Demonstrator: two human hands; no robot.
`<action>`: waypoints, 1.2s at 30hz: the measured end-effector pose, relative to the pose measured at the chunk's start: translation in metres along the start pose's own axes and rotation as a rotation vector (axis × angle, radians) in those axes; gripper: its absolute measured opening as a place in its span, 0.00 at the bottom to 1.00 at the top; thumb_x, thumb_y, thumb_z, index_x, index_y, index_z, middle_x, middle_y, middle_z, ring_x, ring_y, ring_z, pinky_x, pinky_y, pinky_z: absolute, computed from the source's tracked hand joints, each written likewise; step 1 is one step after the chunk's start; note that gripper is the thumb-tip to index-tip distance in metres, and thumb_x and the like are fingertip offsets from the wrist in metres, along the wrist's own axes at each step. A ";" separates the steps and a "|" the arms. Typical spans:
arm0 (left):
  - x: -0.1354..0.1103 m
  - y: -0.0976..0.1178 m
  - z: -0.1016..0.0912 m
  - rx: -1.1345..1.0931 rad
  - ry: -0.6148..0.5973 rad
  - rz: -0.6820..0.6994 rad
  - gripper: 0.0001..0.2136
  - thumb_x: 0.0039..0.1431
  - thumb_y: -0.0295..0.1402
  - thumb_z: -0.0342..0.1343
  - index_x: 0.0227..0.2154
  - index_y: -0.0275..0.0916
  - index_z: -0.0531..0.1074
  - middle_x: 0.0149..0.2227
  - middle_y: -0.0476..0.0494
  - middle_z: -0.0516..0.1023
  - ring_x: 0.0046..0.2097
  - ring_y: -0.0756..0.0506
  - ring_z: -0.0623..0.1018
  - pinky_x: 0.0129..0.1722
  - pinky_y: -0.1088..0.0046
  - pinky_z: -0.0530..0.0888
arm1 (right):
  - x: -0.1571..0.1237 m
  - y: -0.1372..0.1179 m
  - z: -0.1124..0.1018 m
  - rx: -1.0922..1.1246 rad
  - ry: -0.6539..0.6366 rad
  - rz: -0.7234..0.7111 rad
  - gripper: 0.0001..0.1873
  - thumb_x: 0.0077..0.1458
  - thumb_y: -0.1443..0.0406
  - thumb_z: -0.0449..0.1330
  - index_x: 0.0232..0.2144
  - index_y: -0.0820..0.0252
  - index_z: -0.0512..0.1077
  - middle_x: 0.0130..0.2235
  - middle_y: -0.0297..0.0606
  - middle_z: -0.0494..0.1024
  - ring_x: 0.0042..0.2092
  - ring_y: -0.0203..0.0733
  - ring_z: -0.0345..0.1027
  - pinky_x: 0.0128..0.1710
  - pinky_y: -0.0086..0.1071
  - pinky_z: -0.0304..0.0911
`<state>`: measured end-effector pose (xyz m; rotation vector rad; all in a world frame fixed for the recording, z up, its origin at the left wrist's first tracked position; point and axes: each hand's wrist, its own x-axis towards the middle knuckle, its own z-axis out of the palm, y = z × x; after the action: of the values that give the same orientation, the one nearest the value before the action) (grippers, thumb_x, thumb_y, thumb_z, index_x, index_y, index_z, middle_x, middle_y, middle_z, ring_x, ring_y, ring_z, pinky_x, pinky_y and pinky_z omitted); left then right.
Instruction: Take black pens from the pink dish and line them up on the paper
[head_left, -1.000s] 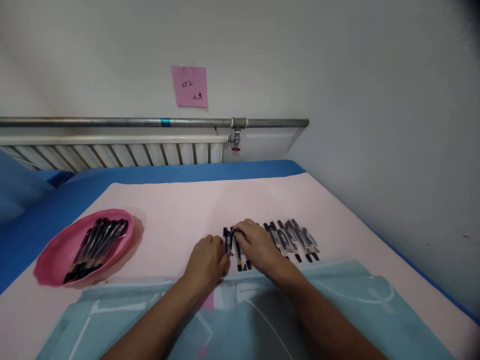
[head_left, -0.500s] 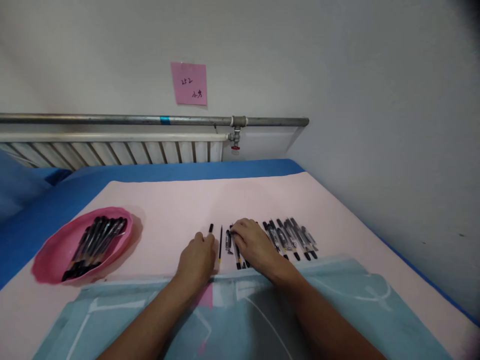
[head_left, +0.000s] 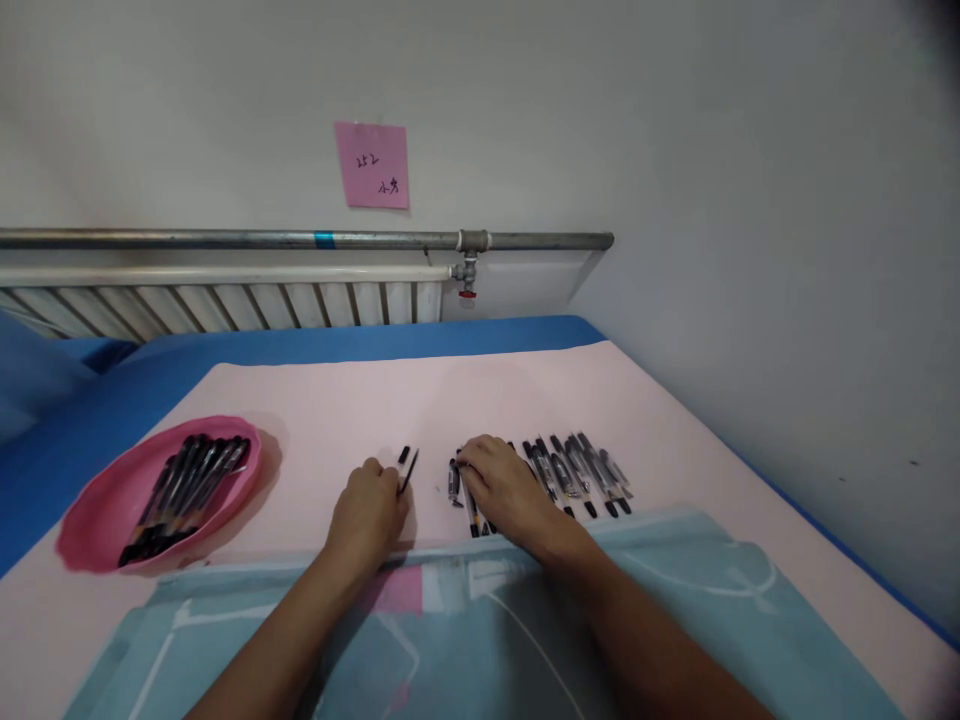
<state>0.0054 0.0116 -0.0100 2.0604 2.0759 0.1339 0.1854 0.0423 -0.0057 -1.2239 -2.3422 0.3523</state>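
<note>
Observed first a broad, flat, pale-pink surface (head_left: 360, 400), overlapped along the near edge by a light-blue cloth with white line markings (head_left: 675, 565). Noted next a pink oval basin with a wavy rim (head_left: 90, 520), by the left edge, probably set aside there to separate contents from loose pieces. Found the bare right hand (head_left: 502, 480) near the middle of the near edge, with bent fingers over pen parts, likely for steadying; cannot tell of any pinch, with contact hidden. Found the bare left hand (head_left: 366, 510) between basin and right hand, with curled, pinching fingers. Located black-capped clear pens (head_left: 184, 490) inside the basin, roughly parallel, presumably for compact storage. Located black-and-clear pen parts (head_left: 566, 477) toward the right edge, spread side by side, perhaps for easy single pickup. Recorded in the left-hand pinch a slender black rod (head_left: 410, 468), tilted toward the far edge; beside it a short black cap (head_left: 404, 454), cannot tell whether held. Counted one surface, one cloth, one basin, two hands, one rod, one separate cap; roughly eight pens in the basin, inexact through overlap; at least eight parts toward the right edge.
</note>
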 end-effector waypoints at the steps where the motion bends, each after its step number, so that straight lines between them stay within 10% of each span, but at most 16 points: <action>1: 0.000 -0.003 0.000 -0.004 0.004 0.010 0.10 0.54 0.31 0.46 0.28 0.36 0.72 0.35 0.37 0.69 0.39 0.41 0.70 0.35 0.67 0.65 | 0.000 0.000 0.001 0.003 -0.001 -0.003 0.10 0.51 0.74 0.51 0.31 0.63 0.71 0.35 0.41 0.71 0.40 0.40 0.62 0.42 0.32 0.56; 7: 0.003 -0.011 0.006 -0.115 0.141 0.079 0.08 0.51 0.27 0.47 0.22 0.35 0.70 0.32 0.40 0.69 0.37 0.43 0.69 0.37 0.67 0.65 | 0.000 -0.002 -0.002 0.107 0.026 0.013 0.10 0.51 0.74 0.50 0.31 0.62 0.70 0.35 0.41 0.71 0.40 0.40 0.62 0.41 0.34 0.57; 12: -0.006 -0.001 0.003 -0.487 0.373 0.258 0.04 0.52 0.28 0.48 0.26 0.37 0.67 0.36 0.43 0.67 0.39 0.45 0.69 0.38 0.69 0.68 | 0.000 -0.020 -0.007 0.595 0.001 0.305 0.08 0.52 0.66 0.52 0.32 0.61 0.70 0.25 0.33 0.70 0.27 0.34 0.63 0.28 0.28 0.58; 18: -0.011 0.009 0.001 -0.624 0.353 0.479 0.05 0.56 0.29 0.47 0.31 0.38 0.67 0.37 0.43 0.67 0.38 0.48 0.69 0.38 0.70 0.69 | -0.001 -0.030 -0.001 0.916 -0.059 0.406 0.10 0.51 0.62 0.53 0.22 0.61 0.66 0.17 0.27 0.64 0.20 0.30 0.57 0.20 0.24 0.53; 25: 0.019 -0.011 0.013 -0.245 0.235 0.036 0.09 0.54 0.35 0.49 0.35 0.36 0.68 0.37 0.41 0.69 0.39 0.44 0.71 0.36 0.69 0.67 | 0.002 -0.020 -0.006 0.925 0.111 0.484 0.11 0.51 0.60 0.53 0.21 0.60 0.64 0.17 0.27 0.64 0.18 0.29 0.55 0.17 0.23 0.51; 30: 0.024 -0.008 0.015 -0.120 0.159 0.030 0.08 0.54 0.30 0.47 0.33 0.35 0.70 0.35 0.40 0.70 0.37 0.43 0.71 0.35 0.70 0.64 | 0.001 -0.022 -0.006 0.839 0.125 0.436 0.10 0.50 0.61 0.53 0.21 0.60 0.65 0.17 0.28 0.64 0.19 0.29 0.56 0.18 0.23 0.51; 36: 0.013 -0.010 0.010 -0.662 0.123 0.074 0.06 0.55 0.33 0.45 0.32 0.38 0.64 0.27 0.49 0.69 0.29 0.49 0.69 0.29 0.74 0.64 | 0.001 -0.017 -0.005 0.885 0.233 0.440 0.10 0.50 0.60 0.55 0.22 0.60 0.67 0.18 0.28 0.65 0.19 0.30 0.56 0.17 0.24 0.51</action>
<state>-0.0022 0.0230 -0.0235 1.7345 1.6893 0.8516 0.1754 0.0337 0.0067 -1.1908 -1.4050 1.1649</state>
